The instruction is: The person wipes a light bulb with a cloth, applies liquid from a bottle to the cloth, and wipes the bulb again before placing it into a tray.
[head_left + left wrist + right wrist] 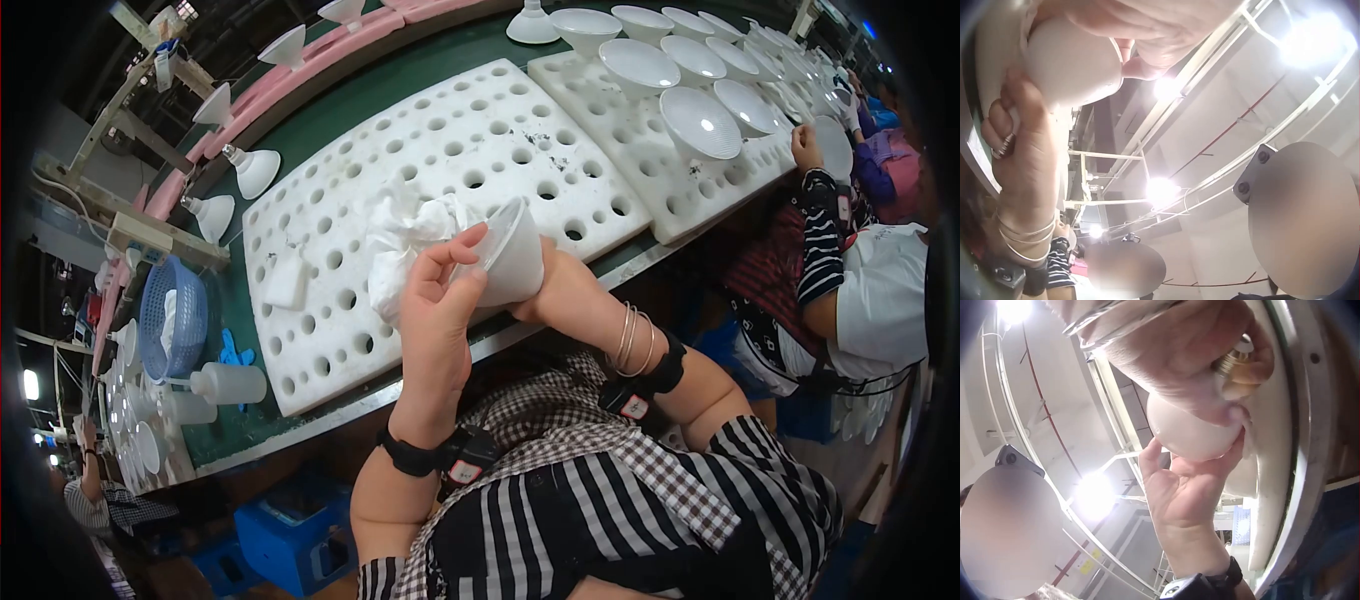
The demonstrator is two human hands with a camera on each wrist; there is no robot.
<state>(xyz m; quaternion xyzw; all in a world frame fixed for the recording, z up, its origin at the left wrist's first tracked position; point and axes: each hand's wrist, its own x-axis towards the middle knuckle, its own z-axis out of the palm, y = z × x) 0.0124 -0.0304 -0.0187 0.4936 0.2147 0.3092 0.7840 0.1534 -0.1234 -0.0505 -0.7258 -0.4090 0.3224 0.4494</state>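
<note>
head view, centre frame: white lamp point(512, 262) held above the near edge of the foam tray point(440, 150), white cloth point(400, 245) bunched just behind it. left hand point(437, 305) curls its fingers round the wide end. right hand point(562, 290) wraps the narrow end. right wrist view alone shows the brass screw base point(1234, 361), pinched in the right fingers.

I see a white, frosted, cone-shaped lamp cup point(512, 262) held up between the left hand point(438, 305) and the right hand point(562, 290). It lies on its side, its wide mouth turned toward the left. The right wrist view shows a brassy screw base point(1234, 361) at its narrow end. A crumpled white cloth point(398, 252) bunches against the mouth.
</note>
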